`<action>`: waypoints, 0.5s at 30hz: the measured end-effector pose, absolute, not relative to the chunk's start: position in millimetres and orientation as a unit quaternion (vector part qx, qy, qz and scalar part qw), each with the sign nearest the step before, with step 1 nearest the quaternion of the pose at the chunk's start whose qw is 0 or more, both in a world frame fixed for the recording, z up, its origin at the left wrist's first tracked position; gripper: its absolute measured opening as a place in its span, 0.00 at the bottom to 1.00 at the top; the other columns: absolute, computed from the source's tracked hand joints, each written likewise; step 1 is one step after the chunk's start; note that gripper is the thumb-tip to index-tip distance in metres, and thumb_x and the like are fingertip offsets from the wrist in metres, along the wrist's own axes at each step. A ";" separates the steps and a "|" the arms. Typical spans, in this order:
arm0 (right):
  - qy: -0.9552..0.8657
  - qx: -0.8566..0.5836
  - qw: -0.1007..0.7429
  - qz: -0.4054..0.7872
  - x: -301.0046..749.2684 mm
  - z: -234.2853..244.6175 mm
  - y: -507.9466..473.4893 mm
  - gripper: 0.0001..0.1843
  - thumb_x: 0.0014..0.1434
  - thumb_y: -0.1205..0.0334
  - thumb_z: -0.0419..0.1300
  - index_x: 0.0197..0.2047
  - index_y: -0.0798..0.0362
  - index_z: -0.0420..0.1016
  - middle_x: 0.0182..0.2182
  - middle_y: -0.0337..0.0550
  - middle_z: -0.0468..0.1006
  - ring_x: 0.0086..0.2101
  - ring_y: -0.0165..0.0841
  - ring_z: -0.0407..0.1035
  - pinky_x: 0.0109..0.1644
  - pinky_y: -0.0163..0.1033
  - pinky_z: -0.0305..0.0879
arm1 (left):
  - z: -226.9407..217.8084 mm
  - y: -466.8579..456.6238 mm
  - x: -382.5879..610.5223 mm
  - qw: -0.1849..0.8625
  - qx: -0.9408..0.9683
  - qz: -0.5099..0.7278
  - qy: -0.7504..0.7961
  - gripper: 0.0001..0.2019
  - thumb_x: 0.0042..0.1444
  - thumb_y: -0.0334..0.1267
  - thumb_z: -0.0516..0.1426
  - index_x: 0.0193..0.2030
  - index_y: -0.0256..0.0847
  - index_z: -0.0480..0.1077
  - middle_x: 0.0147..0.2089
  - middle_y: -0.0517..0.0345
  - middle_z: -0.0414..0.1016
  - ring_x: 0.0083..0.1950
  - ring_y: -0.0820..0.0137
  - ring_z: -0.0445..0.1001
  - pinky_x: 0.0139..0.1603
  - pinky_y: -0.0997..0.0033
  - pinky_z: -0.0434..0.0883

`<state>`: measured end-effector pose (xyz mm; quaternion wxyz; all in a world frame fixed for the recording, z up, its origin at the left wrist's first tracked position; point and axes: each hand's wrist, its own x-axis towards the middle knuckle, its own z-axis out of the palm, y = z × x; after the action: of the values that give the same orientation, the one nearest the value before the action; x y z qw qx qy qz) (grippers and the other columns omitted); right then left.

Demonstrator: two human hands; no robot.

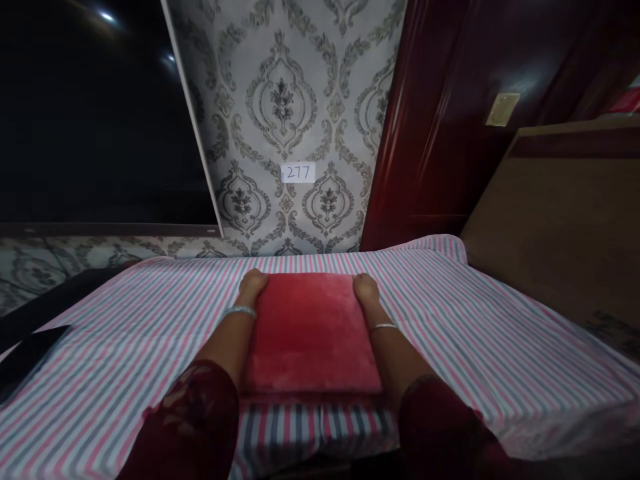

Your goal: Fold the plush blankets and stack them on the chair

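Observation:
A folded red velvety cloth (pixel 313 333) lies flat on the striped sheet (pixel 475 320) in front of me. My left hand (pixel 251 283) grips its far left corner, fingers curled under the edge and hidden. My right hand (pixel 366 287) grips the far right corner the same way. A silver bangle sits on each wrist. Both forearms run along the cloth's sides, in dark red patterned sleeves.
A patterned wall with a small paper label reading 277 (pixel 299 173) stands behind the bed. A dark screen (pixel 95 113) fills the upper left. A glossy dark red door (pixel 450 113) and a brown wooden board (pixel 560 213) stand at the right. A black object (pixel 25 353) lies at the left edge.

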<state>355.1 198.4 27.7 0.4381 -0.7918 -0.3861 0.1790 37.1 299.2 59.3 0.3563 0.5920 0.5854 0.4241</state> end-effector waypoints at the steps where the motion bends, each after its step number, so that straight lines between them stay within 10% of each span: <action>1: -0.378 -0.801 0.435 0.163 352.3 22.5 195.6 0.12 0.67 0.61 0.56 0.45 0.57 0.79 0.47 0.58 0.79 0.50 0.45 0.72 0.54 0.49 0.66 | 54.5 299.7 38.2 0.333 0.583 0.424 0.608 0.07 0.45 0.36 0.64 0.25 0.41 0.69 0.37 0.40 0.80 0.52 0.49 0.77 0.46 0.62 0.68; 15: -0.359 -0.833 0.416 0.058 355.7 1.3 191.1 0.19 0.65 0.61 0.51 0.46 0.59 0.81 0.42 0.57 0.82 0.42 0.42 0.74 0.43 0.38 0.63 | 29.7 313.5 30.7 0.237 0.537 0.379 0.716 0.06 0.50 0.35 0.57 0.29 0.40 0.76 0.34 0.52 0.81 0.41 0.62 0.78 0.40 0.70 0.68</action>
<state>355.7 191.1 1.3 0.4156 -0.8335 -0.3595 0.0582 30.7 313.5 29.7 0.2375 0.5367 0.7156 0.3788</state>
